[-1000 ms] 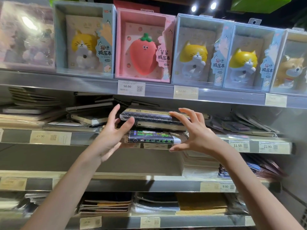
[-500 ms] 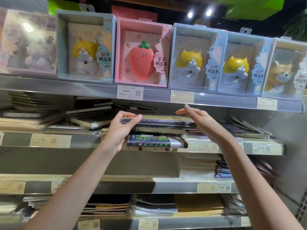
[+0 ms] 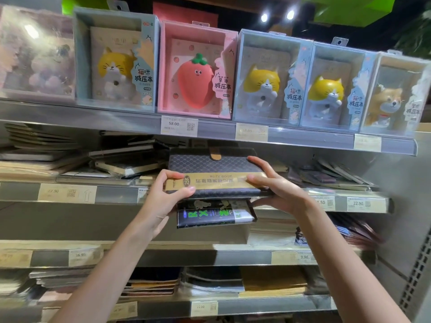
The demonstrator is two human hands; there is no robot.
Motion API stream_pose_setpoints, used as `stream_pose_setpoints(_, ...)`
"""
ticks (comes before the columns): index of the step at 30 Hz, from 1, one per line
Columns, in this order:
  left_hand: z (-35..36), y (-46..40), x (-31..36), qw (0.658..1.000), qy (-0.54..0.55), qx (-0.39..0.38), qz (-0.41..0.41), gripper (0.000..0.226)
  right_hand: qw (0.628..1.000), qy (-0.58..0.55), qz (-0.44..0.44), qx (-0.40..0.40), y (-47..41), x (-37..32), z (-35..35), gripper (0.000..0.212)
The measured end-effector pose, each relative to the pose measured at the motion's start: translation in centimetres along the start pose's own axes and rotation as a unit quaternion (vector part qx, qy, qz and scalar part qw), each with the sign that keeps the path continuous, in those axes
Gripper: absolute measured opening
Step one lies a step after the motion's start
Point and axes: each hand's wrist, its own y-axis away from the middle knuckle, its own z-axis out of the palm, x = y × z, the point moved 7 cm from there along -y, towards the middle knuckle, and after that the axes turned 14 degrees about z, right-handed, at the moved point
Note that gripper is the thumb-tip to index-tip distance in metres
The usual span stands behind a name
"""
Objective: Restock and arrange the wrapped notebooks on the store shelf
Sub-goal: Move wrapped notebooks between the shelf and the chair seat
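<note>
A dark patterned wrapped notebook (image 3: pixel 210 165) with a gold paper band and a tan clasp is tilted up toward me at the front of the second shelf (image 3: pixel 116 194). My left hand (image 3: pixel 164 197) pinches its left end at the band. My right hand (image 3: pixel 277 190) grips its right end, thumb on the band. Just below it a black wrapped notebook (image 3: pixel 214 216) with green letters juts out past the shelf edge, under my hands.
Messy piles of notebooks (image 3: pixel 121 159) lie left of my hands, loose packets (image 3: pixel 326 173) to the right. Boxed cat and strawberry notebooks (image 3: pixel 196 73) line the top shelf. Lower shelves (image 3: pixel 210 257) carry more stacks and price tags.
Both hands have closed on the dark notebook's ends and pulled it forward, tilting its cover toward me. It lay flat on the stack before. The view has moved closer.
</note>
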Motion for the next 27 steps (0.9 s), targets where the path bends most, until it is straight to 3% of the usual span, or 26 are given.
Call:
stream_pose_setpoints(5,0.1,0.2,-0.2,1.0,0.008,-0.022,0.002,0.036,0.999,-0.011,-0.008,-0.032,-0.4,-0.4,0.2,0.061)
stream_pose_setpoints(18,0.1,2.1,-0.8,0.997,-0.029,-0.076,-0.012,0.04,0.993,0.02,-0.111,0.041,-0.1,0.9,0.8,0.054)
stream_pose_setpoints(27,-2.0,7.3,-1.2,0.995,-0.098,-0.016,0.013,0.037,0.986,0.05,-0.157,0.028,2.8,3.7,3.3,0.062)
